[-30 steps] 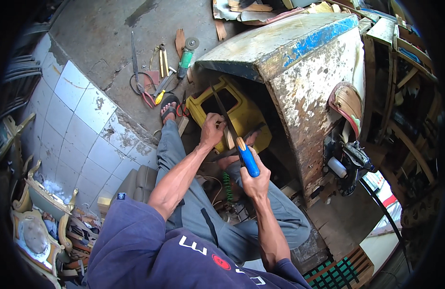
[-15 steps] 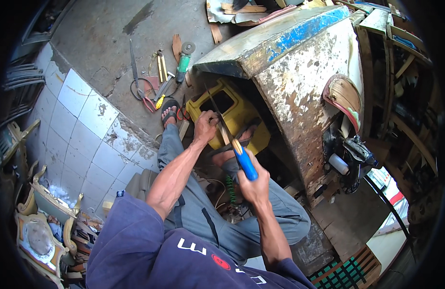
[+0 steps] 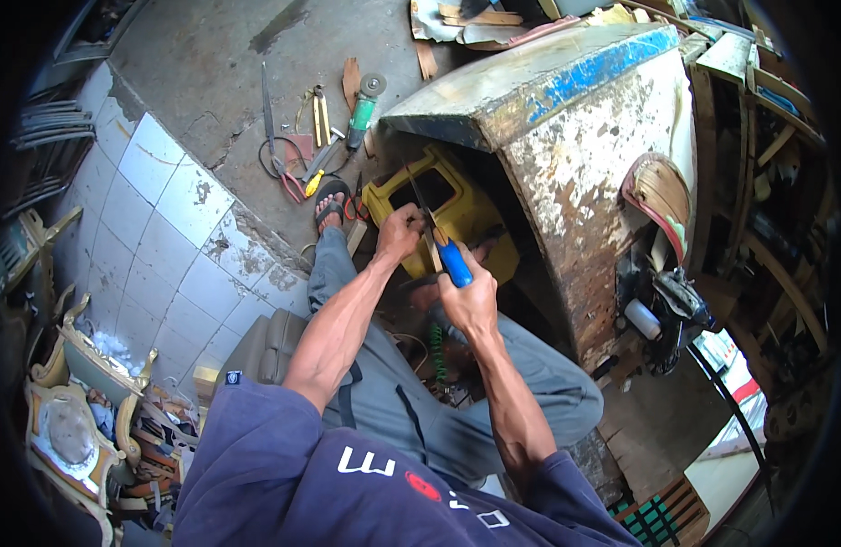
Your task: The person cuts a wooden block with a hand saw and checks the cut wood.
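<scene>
A handsaw with a blue and tan handle (image 3: pixel 454 264) is gripped in my right hand (image 3: pixel 471 299). Its narrow blade (image 3: pixel 419 193) points away from me over a yellow plastic stool (image 3: pixel 478 217). Close beside the blade, my left hand (image 3: pixel 400 233) is closed on a slim pale wooden strip (image 3: pixel 433 253) at the stool. The fingers partly cover the strip, and the spot where blade and wood meet is hard to make out. A sandalled foot (image 3: pixel 329 208) rests left of the stool.
An angle grinder (image 3: pixel 362 113), pincers (image 3: pixel 321 117), red-handled pliers (image 3: pixel 292 188) and a yellow screwdriver (image 3: pixel 315 182) lie on the concrete floor ahead. A worn, paint-flaked table (image 3: pixel 580 159) stands close on the right, with a sewing machine (image 3: pixel 680 305). Ornate chair frames (image 3: pixel 74 442) crowd the lower left.
My right hand has pushed the saw forward, away from my body, bringing the handle nearer my left hand. My left hand keeps its hold on the stool. The whole view has shifted slightly.
</scene>
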{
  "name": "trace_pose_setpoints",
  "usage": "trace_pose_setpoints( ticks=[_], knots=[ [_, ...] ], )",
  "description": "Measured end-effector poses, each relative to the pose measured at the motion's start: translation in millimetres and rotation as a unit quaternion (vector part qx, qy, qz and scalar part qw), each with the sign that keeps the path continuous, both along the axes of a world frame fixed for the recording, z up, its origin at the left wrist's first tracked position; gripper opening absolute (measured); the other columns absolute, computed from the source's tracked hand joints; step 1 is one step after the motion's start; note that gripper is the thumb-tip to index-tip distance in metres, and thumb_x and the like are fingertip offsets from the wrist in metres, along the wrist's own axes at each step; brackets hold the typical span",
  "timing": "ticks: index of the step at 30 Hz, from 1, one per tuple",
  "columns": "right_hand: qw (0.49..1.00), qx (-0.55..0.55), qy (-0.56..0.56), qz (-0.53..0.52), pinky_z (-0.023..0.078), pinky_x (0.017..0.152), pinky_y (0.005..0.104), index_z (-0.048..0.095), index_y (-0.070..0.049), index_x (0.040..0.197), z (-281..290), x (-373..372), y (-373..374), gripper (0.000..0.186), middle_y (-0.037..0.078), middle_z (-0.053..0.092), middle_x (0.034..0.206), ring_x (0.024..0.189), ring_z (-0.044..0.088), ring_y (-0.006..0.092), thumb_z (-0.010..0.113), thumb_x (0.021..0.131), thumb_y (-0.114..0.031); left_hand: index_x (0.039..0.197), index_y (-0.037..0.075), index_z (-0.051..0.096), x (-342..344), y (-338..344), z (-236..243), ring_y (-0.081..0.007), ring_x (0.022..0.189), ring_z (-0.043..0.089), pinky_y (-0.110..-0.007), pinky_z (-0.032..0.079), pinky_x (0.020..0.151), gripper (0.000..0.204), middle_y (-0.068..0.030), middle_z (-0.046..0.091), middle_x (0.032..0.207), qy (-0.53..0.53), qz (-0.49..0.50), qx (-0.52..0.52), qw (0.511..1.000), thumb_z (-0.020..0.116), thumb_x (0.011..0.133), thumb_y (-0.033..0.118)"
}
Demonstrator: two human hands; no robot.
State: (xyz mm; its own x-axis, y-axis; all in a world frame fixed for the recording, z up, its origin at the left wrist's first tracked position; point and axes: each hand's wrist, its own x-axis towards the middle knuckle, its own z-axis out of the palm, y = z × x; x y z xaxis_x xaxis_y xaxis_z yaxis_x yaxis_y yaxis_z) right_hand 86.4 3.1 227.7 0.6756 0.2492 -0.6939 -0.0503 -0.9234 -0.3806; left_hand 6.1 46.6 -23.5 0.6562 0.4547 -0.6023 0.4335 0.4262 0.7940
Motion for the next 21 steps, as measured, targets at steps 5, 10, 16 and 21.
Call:
trace_pose_setpoints(
  ticks=[5,10,16,21],
  knots=[
    [0.999,-0.002,0.052,0.001,0.055,0.082,0.0321,0.057,-0.002,0.139,159.9,-45.2,-49.4,0.059,0.023,0.073,0.108,0.090,0.076,0.0269,0.058,0.080,0.001,0.089,0.002,0.064,-20.6,23.5,11.0,-0.0243,0.070,0.065,-0.038,0.049,0.066,0.005,-0.0140,0.065,0.073,0.055,0.000,-0.045,0.997,0.067,0.087,0.006],
    [0.999,0.024,-0.011,0.022,0.055,0.075,0.0354,0.060,-0.005,0.137,36.1,-29.6,-31.9,0.053,0.022,0.073,0.093,0.080,0.074,0.0226,0.061,0.084,-0.006,0.089,0.003,0.068,-15.1,26.1,7.2,-0.0222,0.076,0.070,-0.035,0.052,0.071,0.005,-0.0127,0.069,0.076,0.032,-0.032,-0.048,0.998,0.067,0.085,0.004],
    [0.999,0.028,0.031,0.007,0.053,0.078,0.0339,0.060,0.003,0.133,6.3,-20.3,-13.6,0.050,0.020,0.070,0.092,0.082,0.065,0.0161,0.061,0.084,-0.007,0.091,0.003,0.069,-18.8,23.8,10.4,-0.0144,0.070,0.066,-0.032,0.051,0.063,0.004,-0.0091,0.070,0.075,0.017,-0.058,0.028,0.998,0.068,0.089,0.006],
    [1.000,0.023,-0.001,0.000,0.052,0.092,0.0316,0.058,0.000,0.138,139.0,-57.6,-65.5,0.057,0.022,0.073,0.110,0.100,0.073,0.0229,0.062,0.081,0.000,0.087,0.003,0.067,-10.2,49.2,4.6,-0.0136,0.073,0.065,-0.034,0.052,0.068,0.004,-0.0090,0.066,0.073,0.046,-0.077,0.028,0.996,0.070,0.087,0.006]
  ],
)
